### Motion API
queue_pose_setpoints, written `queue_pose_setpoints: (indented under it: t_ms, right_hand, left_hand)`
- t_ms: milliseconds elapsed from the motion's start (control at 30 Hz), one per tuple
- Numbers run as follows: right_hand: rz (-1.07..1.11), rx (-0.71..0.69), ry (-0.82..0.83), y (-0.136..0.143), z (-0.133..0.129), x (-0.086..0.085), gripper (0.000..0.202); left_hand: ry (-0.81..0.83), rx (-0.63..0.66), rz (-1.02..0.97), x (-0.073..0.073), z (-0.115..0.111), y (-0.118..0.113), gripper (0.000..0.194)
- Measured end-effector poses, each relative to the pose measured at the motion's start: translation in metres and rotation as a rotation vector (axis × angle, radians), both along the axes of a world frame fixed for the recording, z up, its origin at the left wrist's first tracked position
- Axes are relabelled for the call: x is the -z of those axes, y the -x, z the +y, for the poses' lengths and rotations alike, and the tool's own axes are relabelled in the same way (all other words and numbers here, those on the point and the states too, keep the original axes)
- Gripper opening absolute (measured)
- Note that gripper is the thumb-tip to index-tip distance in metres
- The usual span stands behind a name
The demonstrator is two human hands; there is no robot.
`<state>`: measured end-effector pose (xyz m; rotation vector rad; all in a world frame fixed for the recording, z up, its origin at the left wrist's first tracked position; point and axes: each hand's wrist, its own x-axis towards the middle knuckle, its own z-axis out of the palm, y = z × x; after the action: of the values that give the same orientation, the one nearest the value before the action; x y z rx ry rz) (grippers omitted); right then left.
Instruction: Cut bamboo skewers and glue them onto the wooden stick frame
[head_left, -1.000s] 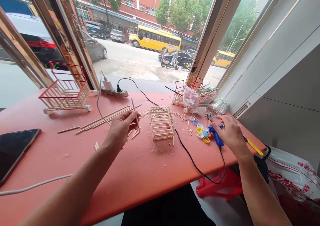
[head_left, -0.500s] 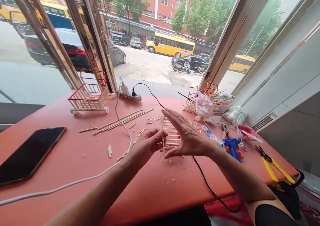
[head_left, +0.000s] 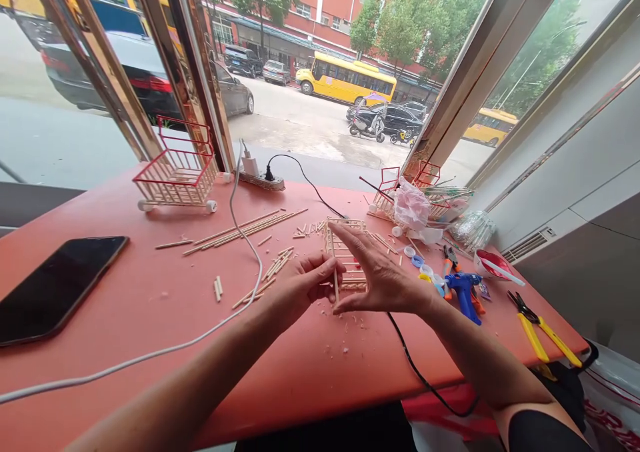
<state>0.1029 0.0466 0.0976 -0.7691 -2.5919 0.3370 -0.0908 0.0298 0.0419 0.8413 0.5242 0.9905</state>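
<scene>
My left hand pinches a thin wooden stick between thumb and fingers, holding it nearly upright in view. My right hand spans the same stick, thumb at its near end and fingertips toward its far end, the palm arched. Just behind the hands lies a small basket-like frame of wooden sticks, its rungs partly hidden by my right hand. Left of my hands are short cut sticks and a bundle of longer sticks.
A finished-looking miniature cart with red rims stands back left. A phone and white cable lie left. On the right are a blue glue gun, yellow-handled pliers, bottle caps and a pink plastic bag.
Both hands keep their hold on the stick and sit slightly farther right in view. More of the frame's far end and the short sticks shows. The camera view has shifted a little.
</scene>
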Motion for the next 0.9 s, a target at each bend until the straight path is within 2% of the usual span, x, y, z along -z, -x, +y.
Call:
queue_pose_setpoints:
  t_ms: [400,667,733,900]
  right_hand:
    - [-0.077,-0.038,0.009,-0.003,-0.005,0.001,0.127]
    - [-0.126,0.049,-0.143,-0.005,-0.002,-0.004,0.124]
    - [-0.125,0.083,-0.175,-0.009,0.005,-0.008,0.124]
    - [-0.167,0.119,-0.228,-0.017,0.026,-0.009,0.124]
  left_hand:
    - [0.051,0.041,-0.03,0.003,0.001,-0.001,0.037]
    - [-0.008,0.021,0.047,0.0,0.0,-0.001,0.044]
    - [-0.041,-0.07,0.107,-0.004,-0.001,0.001,0.046]
    - [-0.094,-0.43,0.23,-0.008,0.002,0.006,0.036]
